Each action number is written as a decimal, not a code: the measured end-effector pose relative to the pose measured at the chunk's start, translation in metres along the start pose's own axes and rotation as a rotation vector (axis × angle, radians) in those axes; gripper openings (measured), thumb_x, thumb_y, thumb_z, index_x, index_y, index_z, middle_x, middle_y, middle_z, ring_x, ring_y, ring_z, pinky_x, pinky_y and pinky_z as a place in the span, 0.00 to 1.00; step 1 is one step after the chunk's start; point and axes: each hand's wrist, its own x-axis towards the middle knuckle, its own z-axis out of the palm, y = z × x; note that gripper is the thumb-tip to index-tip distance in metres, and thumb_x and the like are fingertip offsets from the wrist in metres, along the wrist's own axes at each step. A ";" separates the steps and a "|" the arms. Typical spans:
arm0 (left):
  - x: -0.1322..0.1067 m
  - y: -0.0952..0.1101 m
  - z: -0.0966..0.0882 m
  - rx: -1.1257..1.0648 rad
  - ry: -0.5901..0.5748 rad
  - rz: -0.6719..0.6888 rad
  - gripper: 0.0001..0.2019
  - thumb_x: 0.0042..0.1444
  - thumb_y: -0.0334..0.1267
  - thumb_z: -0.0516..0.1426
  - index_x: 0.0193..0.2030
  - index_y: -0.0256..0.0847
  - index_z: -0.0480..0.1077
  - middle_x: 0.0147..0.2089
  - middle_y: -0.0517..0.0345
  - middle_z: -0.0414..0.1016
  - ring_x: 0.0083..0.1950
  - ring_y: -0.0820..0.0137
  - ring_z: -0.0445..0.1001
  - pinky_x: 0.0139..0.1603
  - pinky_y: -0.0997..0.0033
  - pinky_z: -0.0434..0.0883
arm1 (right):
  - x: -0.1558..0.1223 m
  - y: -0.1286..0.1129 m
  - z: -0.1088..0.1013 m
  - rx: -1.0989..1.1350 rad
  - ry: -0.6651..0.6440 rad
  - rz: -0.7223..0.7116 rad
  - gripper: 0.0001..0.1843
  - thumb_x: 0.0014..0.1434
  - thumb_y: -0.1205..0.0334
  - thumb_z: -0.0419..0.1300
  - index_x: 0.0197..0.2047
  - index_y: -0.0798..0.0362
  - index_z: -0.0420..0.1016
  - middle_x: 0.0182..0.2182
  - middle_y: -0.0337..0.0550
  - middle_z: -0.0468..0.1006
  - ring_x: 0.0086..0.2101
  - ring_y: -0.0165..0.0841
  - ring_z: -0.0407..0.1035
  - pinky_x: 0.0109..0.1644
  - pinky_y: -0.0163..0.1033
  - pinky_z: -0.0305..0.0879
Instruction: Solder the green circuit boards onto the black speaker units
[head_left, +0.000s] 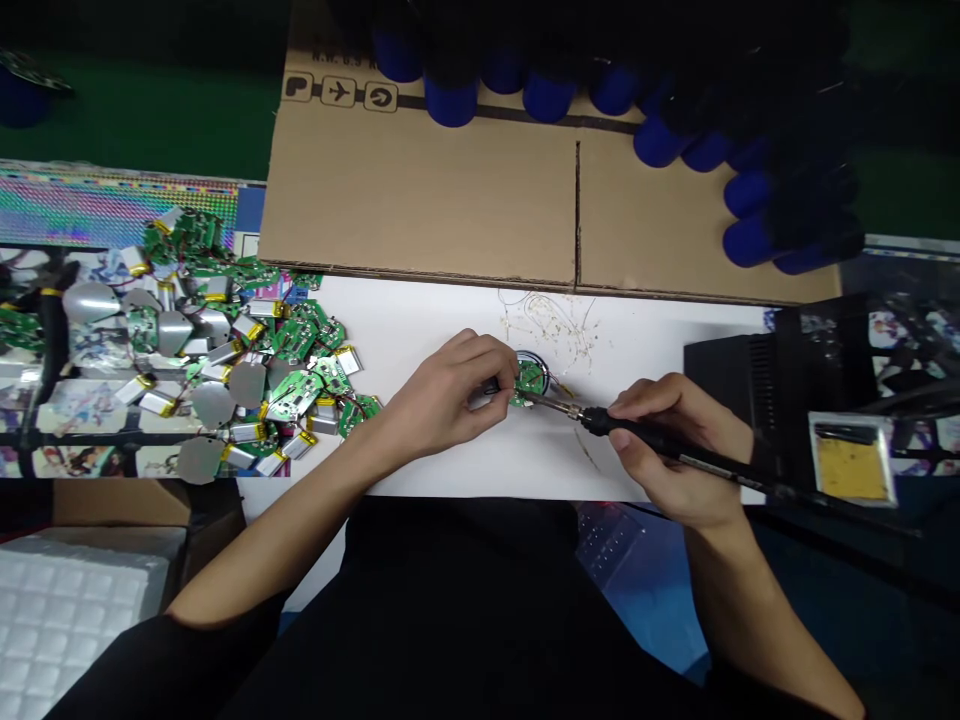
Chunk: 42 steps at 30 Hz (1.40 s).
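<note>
Now, in the head view, your right hand (701, 420) wraps fingers and thumb around a black pen-shaped soldering iron (596, 421), its slim metal tip reaching the small round green circuit board (531, 378). That board sits on the white-topped table (435, 470), right between your two hands. Your left hand (457, 395) has its fingertips drawn together at the board's left edge; what exactly they pinch, you can't tell from here. Thin pale wire scraps (555, 325) lie just beyond the board. Off left, there's a crowded heap of green boards and silver battery pouches (296, 395); over right, a metal-rimmed square tray with a yellow pad (851, 468). Brown flattened cardboard (435, 200) spans the far side.
</note>
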 end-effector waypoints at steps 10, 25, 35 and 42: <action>-0.001 -0.003 -0.001 0.001 -0.002 0.017 0.06 0.65 0.27 0.56 0.41 0.41 0.70 0.47 0.53 0.79 0.50 0.63 0.75 0.55 0.61 0.70 | -0.007 0.006 -0.008 0.192 0.337 -0.112 0.11 0.56 0.55 0.75 0.32 0.48 0.79 0.24 0.37 0.74 0.25 0.34 0.72 0.28 0.41 0.69; 0.002 -0.005 -0.012 0.072 -0.059 0.102 0.03 0.71 0.31 0.59 0.43 0.39 0.74 0.49 0.54 0.81 0.50 0.65 0.76 0.55 0.62 0.72 | -0.008 0.018 0.073 -0.208 0.183 -0.258 0.20 0.66 0.62 0.69 0.59 0.46 0.72 0.50 0.49 0.81 0.49 0.42 0.79 0.53 0.52 0.80; 0.013 -0.003 -0.025 0.495 -0.153 0.333 0.10 0.76 0.35 0.55 0.46 0.39 0.78 0.51 0.50 0.83 0.50 0.62 0.73 0.52 0.61 0.74 | 0.013 0.028 0.057 -0.176 0.088 -0.303 0.24 0.64 0.62 0.72 0.60 0.44 0.71 0.49 0.45 0.82 0.46 0.40 0.79 0.52 0.49 0.80; 0.022 0.007 -0.024 0.640 -0.197 0.384 0.10 0.75 0.32 0.53 0.44 0.39 0.77 0.52 0.50 0.83 0.49 0.61 0.74 0.48 0.61 0.72 | -0.009 0.014 0.044 0.085 0.282 -0.161 0.18 0.72 0.51 0.59 0.61 0.45 0.75 0.39 0.42 0.80 0.37 0.37 0.76 0.40 0.45 0.76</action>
